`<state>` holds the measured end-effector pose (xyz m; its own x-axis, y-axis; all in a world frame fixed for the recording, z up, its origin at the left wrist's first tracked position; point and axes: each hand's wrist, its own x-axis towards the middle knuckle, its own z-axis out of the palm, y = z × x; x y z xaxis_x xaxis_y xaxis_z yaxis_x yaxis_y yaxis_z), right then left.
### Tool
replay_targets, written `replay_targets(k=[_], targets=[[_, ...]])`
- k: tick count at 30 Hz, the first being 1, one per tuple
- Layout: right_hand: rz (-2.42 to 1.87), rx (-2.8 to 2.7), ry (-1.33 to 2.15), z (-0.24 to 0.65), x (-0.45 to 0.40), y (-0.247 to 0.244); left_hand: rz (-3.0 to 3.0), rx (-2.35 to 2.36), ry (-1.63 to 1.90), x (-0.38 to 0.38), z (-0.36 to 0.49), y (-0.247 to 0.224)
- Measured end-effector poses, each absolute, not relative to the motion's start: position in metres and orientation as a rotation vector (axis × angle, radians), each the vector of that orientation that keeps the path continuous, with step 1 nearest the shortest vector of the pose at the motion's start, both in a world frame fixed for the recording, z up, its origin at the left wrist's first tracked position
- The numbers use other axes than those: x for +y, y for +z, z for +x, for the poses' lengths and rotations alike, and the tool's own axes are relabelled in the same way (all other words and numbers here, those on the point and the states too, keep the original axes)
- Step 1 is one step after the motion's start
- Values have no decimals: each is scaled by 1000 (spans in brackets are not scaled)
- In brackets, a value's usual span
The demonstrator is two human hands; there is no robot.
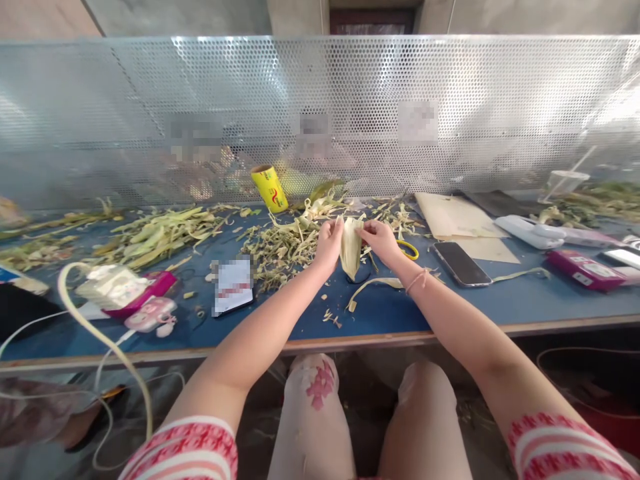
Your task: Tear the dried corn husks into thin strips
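Between my two hands hangs a pale corn husk (351, 250), wide at the top and narrowing to a point below. My left hand (330, 240) pinches its upper left edge. On the upper right edge, the fingers of my right hand (376, 238) are closed on the same husk. Beside my right wrist lie the yellow handles of what look like scissors (409, 250); the rest is hidden. A heap of shredded husk (280, 250) spreads behind and left of my hands. Nearer me, a long curled husk strip (373, 285) rests on the blue table.
Left on the blue table (300, 323) are a lit phone (234, 287), a magenta box (160, 290), cables and a husk pile (165, 233). A yellow tube (270, 189) leans near the perforated metal screen (360, 87). Rightward lie a dark phone (461, 264), cardboard (457, 217) and a plastic cup (565, 183).
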<state>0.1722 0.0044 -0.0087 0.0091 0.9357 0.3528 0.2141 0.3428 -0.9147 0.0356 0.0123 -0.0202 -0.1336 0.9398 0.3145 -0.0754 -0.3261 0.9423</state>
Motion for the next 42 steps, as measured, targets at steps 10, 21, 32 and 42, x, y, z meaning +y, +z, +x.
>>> replay_targets(k=[10,21,32,42], targets=[[-1103,-1356,864,174,4,-6,1390,897,1523,7,37,-17],[-1026,-1284,932,174,2,-6,1342,930,1546,6,39,-21],[-1019,-1380,831,181,7,-8,1144,856,1451,7,34,-15],[-1038,-1550,552,182,5,-7,895,780,1393,1,35,-8]])
